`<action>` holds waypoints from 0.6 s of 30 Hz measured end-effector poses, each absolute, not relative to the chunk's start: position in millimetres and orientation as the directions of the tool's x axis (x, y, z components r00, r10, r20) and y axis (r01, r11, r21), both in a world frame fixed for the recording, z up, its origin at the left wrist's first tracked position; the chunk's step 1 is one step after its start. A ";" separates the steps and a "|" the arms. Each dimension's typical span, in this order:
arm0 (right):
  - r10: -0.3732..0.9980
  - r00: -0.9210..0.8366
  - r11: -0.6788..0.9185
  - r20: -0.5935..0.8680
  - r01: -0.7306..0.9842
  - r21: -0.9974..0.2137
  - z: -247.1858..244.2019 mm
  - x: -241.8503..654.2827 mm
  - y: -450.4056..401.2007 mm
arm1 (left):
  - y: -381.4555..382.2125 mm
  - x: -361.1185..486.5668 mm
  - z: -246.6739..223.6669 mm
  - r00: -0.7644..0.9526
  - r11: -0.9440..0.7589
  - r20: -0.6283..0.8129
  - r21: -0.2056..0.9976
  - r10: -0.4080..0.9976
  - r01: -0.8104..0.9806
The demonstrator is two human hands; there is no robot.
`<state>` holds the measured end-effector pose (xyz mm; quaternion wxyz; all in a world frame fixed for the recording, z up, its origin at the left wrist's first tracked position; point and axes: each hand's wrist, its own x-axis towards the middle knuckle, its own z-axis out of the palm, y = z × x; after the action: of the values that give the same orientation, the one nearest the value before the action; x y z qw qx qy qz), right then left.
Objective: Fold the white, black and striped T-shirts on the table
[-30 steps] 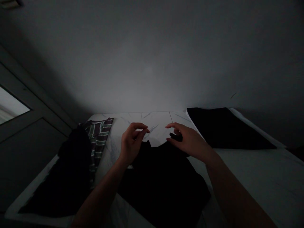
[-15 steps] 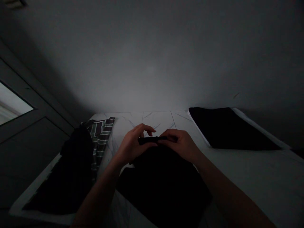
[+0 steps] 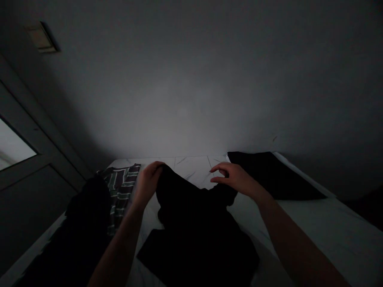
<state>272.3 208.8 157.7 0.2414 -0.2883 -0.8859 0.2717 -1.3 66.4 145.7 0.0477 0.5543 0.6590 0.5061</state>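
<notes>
A black garment [image 3: 197,231] lies in front of me on the white marble-patterned surface, its upper edge lifted; the dim light hides its folds and exact kind. My left hand [image 3: 149,177] pinches its upper left corner and holds it up. Over its upper right part is my right hand [image 3: 235,179], thumb and fingertips apart with a gap between them. The cloth's right end hangs just below this hand, and I see none between the fingertips.
A striped shirt [image 3: 124,183] and a dark heap of cloth [image 3: 80,227] lie at left. A flat black piece [image 3: 269,177] with a white edge rests at right by the wall [image 3: 185,87]. A door [image 3: 38,175] stands on the far left.
My hands have moved apart, the left one drawing the garment's corner leftward. The right hand's fingers have come off the edge, and the cloth is spread wider. The view has tilted up slightly.
</notes>
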 end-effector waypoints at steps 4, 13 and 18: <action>0.608 -0.775 0.698 0.171 0.419 -0.580 213.3 288.9 262.2 | 100.7 -52.5 181.5 -0.543 -0.069 0.501 0.774 0.674 0.629; 0.541 -0.780 0.804 0.314 0.368 -0.467 363.5 302.2 303.6 | 128.0 -90.2 348.0 -0.338 -0.080 0.772 0.447 0.538 0.891; 0.462 -0.755 0.860 0.465 0.254 -0.443 399.5 299.8 301.7 | 115.9 -94.4 415.1 -0.287 -0.018 0.839 0.332 0.461 0.943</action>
<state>299.8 301.7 399.5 0.2907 -0.1947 -0.9195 0.1791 -94.4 115.9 415.1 -0.2573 0.5388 0.6516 0.4678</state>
